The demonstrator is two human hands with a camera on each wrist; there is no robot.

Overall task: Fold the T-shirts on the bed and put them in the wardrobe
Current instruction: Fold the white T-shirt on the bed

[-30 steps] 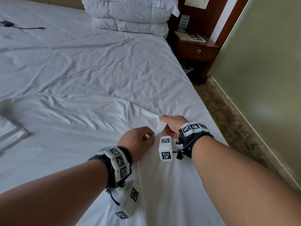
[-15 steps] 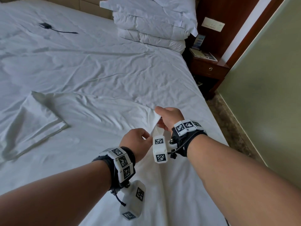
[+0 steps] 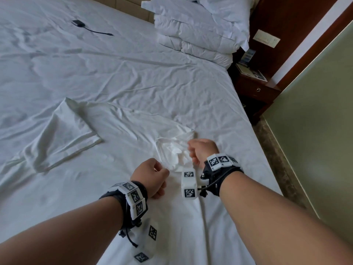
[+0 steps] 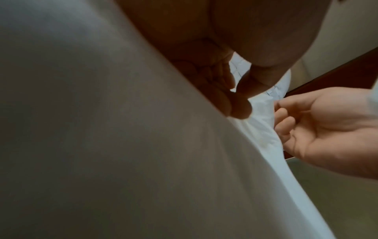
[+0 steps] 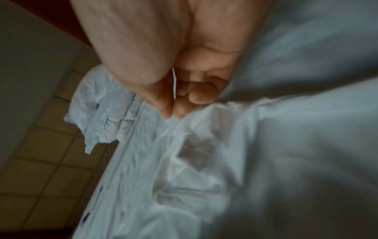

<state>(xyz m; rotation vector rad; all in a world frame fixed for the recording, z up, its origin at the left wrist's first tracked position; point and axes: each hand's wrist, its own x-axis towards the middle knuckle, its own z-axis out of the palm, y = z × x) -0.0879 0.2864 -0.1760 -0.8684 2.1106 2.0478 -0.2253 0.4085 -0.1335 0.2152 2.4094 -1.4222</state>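
Risk: white T-shirt [image 3: 118,131], spread on bed [image 3: 133,77], blends with the sheet, so left hand [image 3: 150,175] and right hand [image 3: 202,152], both pinching its bunched edge, may snag bedding.

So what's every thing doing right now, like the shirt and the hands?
White T-shirt: spread on the bed, bunched at the hands.
Left hand: curled, grip on the shirt fabric.
Right hand: curled, grip on the bunched fabric.
Sleeve: lying flat.
Pillows: stacked.
Black cable: lying loose.
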